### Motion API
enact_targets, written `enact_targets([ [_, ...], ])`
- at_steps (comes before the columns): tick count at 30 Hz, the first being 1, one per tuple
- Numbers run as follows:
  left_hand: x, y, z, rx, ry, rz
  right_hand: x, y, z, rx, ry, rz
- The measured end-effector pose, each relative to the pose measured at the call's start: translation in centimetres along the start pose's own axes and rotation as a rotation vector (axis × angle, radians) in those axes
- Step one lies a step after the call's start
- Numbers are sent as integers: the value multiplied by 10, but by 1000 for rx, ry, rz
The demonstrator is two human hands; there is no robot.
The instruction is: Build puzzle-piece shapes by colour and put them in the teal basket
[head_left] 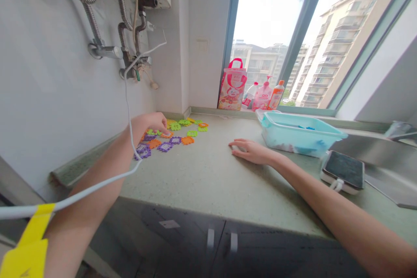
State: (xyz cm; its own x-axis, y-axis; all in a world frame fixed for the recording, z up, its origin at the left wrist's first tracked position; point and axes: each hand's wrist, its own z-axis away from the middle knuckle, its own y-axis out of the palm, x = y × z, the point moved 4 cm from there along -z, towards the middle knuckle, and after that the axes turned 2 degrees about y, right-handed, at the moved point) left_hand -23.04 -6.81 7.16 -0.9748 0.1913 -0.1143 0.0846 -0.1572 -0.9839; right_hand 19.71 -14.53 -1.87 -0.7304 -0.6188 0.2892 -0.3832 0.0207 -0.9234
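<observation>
My left hand (155,122) reaches over a spread of notched plastic tiles at the left of the countertop. Its fingers point down, and a stretched fingertip meets an orange tile (167,135); the other fingers are partly hidden. Around it lie purple tiles (165,147), green tiles (175,126) and another orange tile (187,140), some overlapping. My right hand (249,151) rests palm down on the countertop (202,178), fingers stretched out and holding nothing. It lies left of a light-blue plastic basin (293,137).
A white cable (127,95) hangs across my left forearm. Right of the basin, a phone-like device (344,168) with a plugged-in cord lies beside the steel sink (387,169). On the windowsill stand a pink bag (232,91) and several bottles (262,95). Metal pipes (122,8) run down the left wall.
</observation>
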Motion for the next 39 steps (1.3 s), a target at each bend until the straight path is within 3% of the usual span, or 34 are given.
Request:
enact_targets([
  [3, -12, -10, 8, -79, 30, 29, -4, 3, -1, -45, 8, -6],
  [8, -25, -22, 58, -466, 225, 221, -12, 10, -4, -76, 11, -5],
  [10, -15, -8, 89, -543, 220, 238, -15, 11, -5, -84, 6, 3],
  [14, 24, 40, 142, -601, 212, 152, -16, 12, -9, -106, -15, 21],
  [17, 48, 69, 164, -566, 143, 136, -15, 12, -12, -117, -29, 31],
  [19, 49, 76, 173, -576, 98, 68, -14, 11, -13, -122, -32, 31],
  [24, 32, 74, 182, -546, 13, -29, -13, 11, -13, -127, -22, 30],
  [30, 5, 82, 191, -505, 274, 9, -11, 11, -14, -102, -5, 39],
  [35, -45, 92, 196, -477, 454, 105, -11, 13, -15, -105, -13, 39],
  [39, -92, 95, 179, -402, 581, 122, -11, 16, -16, -86, -3, 51],
])
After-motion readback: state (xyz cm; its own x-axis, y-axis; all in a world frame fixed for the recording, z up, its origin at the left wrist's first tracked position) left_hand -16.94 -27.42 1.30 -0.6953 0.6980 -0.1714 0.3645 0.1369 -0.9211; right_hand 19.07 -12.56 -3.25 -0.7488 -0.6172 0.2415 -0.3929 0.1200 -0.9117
